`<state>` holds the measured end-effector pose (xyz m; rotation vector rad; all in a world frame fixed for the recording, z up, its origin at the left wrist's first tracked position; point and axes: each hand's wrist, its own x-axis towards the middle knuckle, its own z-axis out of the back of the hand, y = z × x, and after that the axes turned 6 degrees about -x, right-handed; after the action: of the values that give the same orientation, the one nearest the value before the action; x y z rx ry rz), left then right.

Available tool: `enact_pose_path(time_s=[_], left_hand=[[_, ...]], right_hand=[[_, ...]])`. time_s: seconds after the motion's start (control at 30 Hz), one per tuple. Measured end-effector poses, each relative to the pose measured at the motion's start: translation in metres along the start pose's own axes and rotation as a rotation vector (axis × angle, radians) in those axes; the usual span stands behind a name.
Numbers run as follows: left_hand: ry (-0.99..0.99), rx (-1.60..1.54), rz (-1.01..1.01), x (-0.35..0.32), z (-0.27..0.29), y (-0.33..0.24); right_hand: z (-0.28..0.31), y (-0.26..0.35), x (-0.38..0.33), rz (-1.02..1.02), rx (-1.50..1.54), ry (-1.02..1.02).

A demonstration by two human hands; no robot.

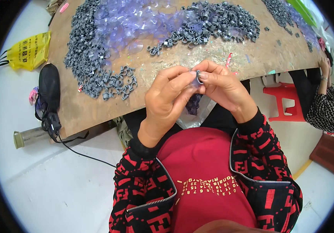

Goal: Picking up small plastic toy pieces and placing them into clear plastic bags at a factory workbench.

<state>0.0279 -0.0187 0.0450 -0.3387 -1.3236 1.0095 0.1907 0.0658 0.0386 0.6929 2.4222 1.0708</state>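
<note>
Both my hands meet just before the wooden table edge, left hand and right hand fingertips pinching one small grey clip between them, equally near.

A single head-worn fisheye looks steeply down, close over the worktable edge.

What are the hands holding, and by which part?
Both hands, left and right, pinch a small grey plastic clip with a clear plastic disc by its edges, fingertip grip.

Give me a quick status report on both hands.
Left hand and right hand pinch a small grey plastic clip with a clear plastic suction cup. Grey clip piles on the brown board. Nothing in the way.
</note>
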Motion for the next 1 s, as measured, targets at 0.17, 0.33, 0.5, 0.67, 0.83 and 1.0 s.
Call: enact_pose_path(time_s=[0.17,0.33,0.5,0.67,0.83,1.0], left_hand=[[-0.075,-0.259,0.201,-0.004,-0.003,0.002],[-0.12,-0.47,0.438,-0.009,-0.007,0.004],[-0.247,-0.89,0.72,-0.006,-0.005,0.004],[-0.209,-1.233,0.867,-0.007,-0.003,0.004],[-0.193,-1.357,0.907,-0.005,-0.003,0.004],[-0.193,-1.475,0.873,-0.006,-0.008,0.005]], right_hand=[[-0.002,0.0,0.0,0.02,-0.05,-0.03],[-0.016,-0.004,-0.004,0.188,-0.489,-0.193],[-0.024,0.001,-0.012,0.498,-1.105,-0.204],[-0.011,0.017,-0.009,0.9,-1.594,-0.086],[-0.016,0.018,-0.009,0.828,-1.483,-0.151],[-0.021,0.011,-0.013,0.551,-1.169,-0.261]])
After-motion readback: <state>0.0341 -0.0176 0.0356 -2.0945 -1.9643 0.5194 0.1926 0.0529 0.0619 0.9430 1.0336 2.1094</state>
